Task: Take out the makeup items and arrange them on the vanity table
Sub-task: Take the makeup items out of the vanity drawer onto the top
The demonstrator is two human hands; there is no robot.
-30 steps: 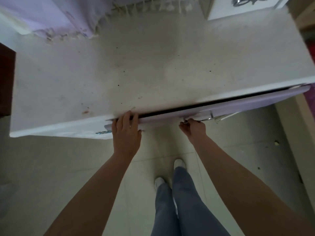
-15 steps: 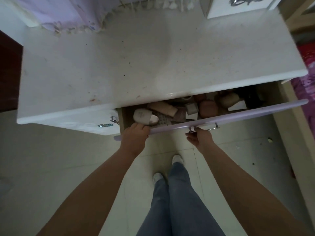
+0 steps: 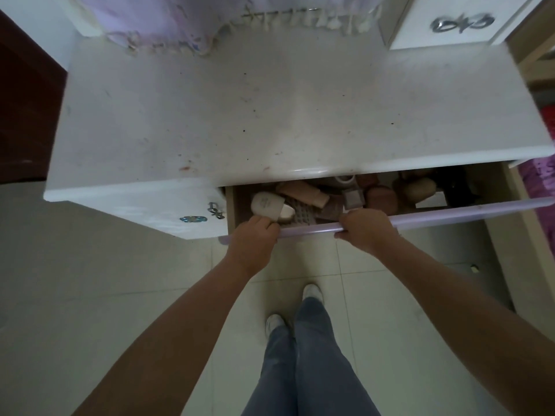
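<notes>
The lilac drawer front (image 3: 450, 213) of the white vanity table (image 3: 270, 115) stands pulled out. Inside lie several makeup items: a white bottle (image 3: 267, 205) at the left, a beige tube (image 3: 303, 192), a small square box (image 3: 353, 198), pink round cases (image 3: 381, 198) and a tan pouch (image 3: 419, 187). My left hand (image 3: 252, 238) reaches over the drawer's left end, its fingers curled against the near end of the white bottle; whether they grip it is hidden. My right hand (image 3: 366, 232) clasps the top edge of the drawer front.
A lilac fringed cloth (image 3: 210, 31) hangs over the back of the tabletop. A white box with a silver bow handle (image 3: 450, 22) stands at the back right. A dark wooden panel (image 3: 27, 100) is at the left. My legs and white shoes (image 3: 312, 291) are on the tiled floor.
The drawer went from nearly closed to pulled out. My right hand moved from the handle up to the front's top edge, and my left hand moved from the front edge into the drawer.
</notes>
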